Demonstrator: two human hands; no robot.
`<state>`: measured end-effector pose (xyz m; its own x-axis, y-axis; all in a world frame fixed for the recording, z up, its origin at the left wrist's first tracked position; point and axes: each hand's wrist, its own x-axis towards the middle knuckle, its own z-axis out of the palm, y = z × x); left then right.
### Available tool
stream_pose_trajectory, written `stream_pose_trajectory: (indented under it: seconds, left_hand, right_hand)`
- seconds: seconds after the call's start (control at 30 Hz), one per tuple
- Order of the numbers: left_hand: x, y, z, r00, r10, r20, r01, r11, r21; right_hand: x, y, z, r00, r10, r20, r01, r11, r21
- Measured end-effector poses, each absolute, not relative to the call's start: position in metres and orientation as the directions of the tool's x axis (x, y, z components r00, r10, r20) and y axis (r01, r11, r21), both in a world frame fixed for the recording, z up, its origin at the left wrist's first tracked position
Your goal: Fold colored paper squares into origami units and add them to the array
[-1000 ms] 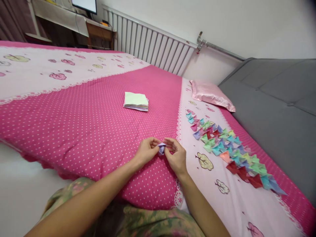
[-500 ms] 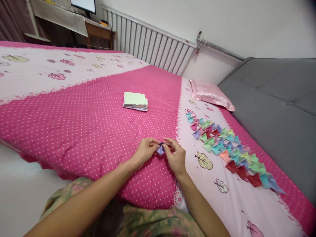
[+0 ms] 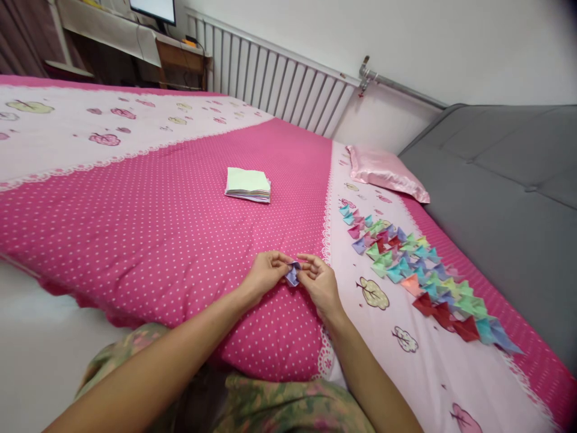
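Note:
Between my two hands, over the front part of the bed, is a small folded purple paper point(image 3: 293, 275). My left hand point(image 3: 267, 272) pinches its left side with thumb and forefinger. On the right side, my right hand point(image 3: 321, 281) grips the paper between thumb and fingers. The fingertips cover parts of its edges. Beyond my hands lies a stack of square paper sheets point(image 3: 247, 182), pale green on top. To the right, several rows of folded paper boats point(image 3: 412, 267) in blue, green, red, purple, pink and orange sit on the bedspread.
The bed has a pink dotted bedspread point(image 3: 180, 198) with white printed bands. A pink pillow point(image 3: 385, 171) lies against the grey headboard point(image 3: 500, 180). At the back are a radiator point(image 3: 270, 72) and a desk point(image 3: 180, 57) with a monitor point(image 3: 155, 9).
The purple paper has turned slightly and looks more opened at the top. My right fingers have shifted a little on it, and my left hand has barely moved.

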<state>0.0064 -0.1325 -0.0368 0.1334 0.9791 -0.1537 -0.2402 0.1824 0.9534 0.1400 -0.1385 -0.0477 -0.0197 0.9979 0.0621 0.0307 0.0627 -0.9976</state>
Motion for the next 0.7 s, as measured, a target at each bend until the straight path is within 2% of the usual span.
stream_pose_trajectory:
  seconds: [0.23, 0.43, 0.7]
  left_hand:
    - [0.005, -0.131, -0.038, 0.122, 0.981, -0.149, -0.196, 0.171, 0.966]
    - [0.008, -0.131, -0.043, 0.102, 0.985, -0.138, -0.087, 0.147, 0.985]
    - [0.008, -0.131, -0.051, 0.153, 0.985, -0.079, -0.042, 0.086, 0.995]
  right_hand:
    - [0.138, -0.142, -0.044, -0.036, 0.985, 0.170, 0.196, 0.174, -0.965]
    - [0.136, -0.148, -0.040, -0.037, 0.942, 0.332, 0.460, 0.311, -0.831]
    - [0.138, -0.150, -0.036, -0.070, 0.902, 0.427, 0.589, 0.383, -0.712]
